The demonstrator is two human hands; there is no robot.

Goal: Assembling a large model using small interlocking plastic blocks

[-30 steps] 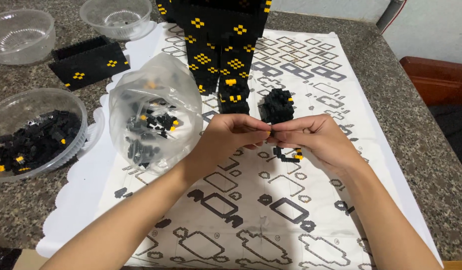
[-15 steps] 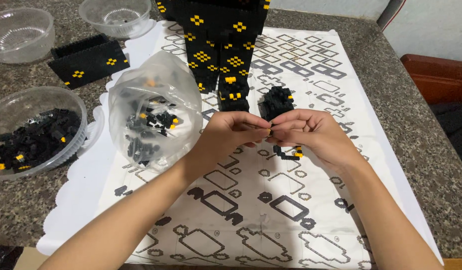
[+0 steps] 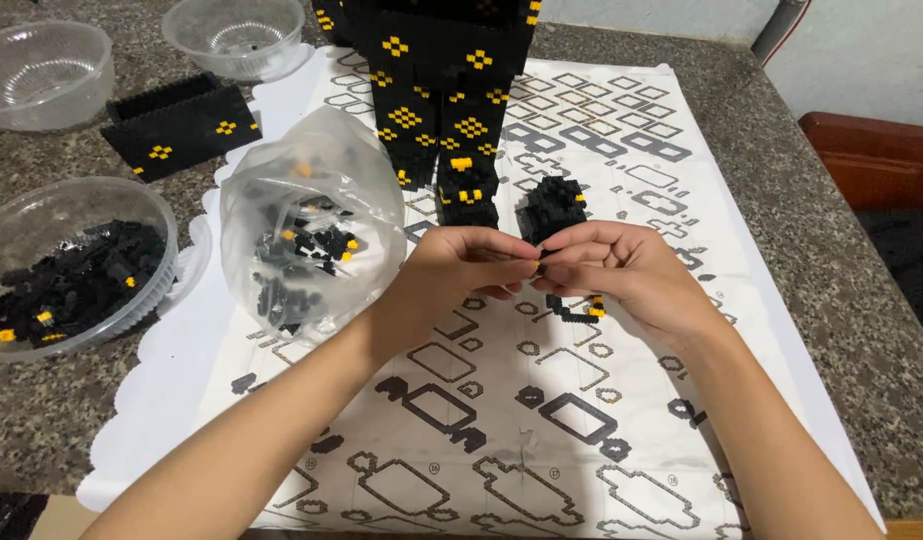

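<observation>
Black and yellow are the colours of almost every little brick here. The left hand (image 3: 461,268) and the right hand (image 3: 621,272) meet in the middle, over a big white instruction sheet (image 3: 541,420) with grey shapes drawn on it. The fingertips of both hands are pinched together on one tiny brick (image 3: 534,266) with a bit of yellow on it. The brick is right between the two hands, held just above the sheet. It is too small to see its shape.

Just under the right hand, a small black and yellow piece (image 3: 577,308) lies on the sheet. A little farther away is a small black lump of bricks (image 3: 551,205). Beside it, to the left, stands a tall black brick model (image 3: 431,90) with yellow dots.

Left of the hands is a clear plastic bag (image 3: 306,225) with loose bricks inside. Farther left is a clear bowl (image 3: 71,260) full of black bricks. Two empty clear bowls (image 3: 41,70) sit at the far left, and a flat black brick plate (image 3: 181,125) lies near them. All of it rests on a speckled stone table (image 3: 821,270).
</observation>
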